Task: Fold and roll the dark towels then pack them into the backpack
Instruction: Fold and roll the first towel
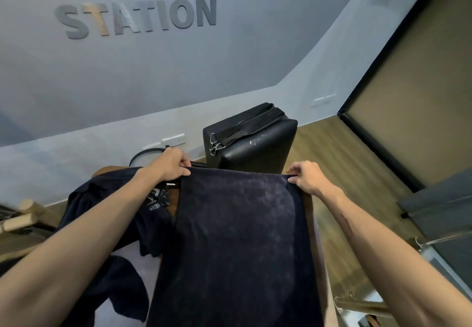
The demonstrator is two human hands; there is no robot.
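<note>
Left hand (171, 164) and right hand (307, 177) are each pinching 1 far corner of the towel (235, 245), spreading it flat.

Grey wall (229, 66) bearing raised metal lettering (138, 17) reading "STATION". A black padded box (258, 148), strap with metal clips (217, 145) draped over it, stands on the wood-plank floor (332, 148). White wall socket (175, 139) just left of the box.
</note>
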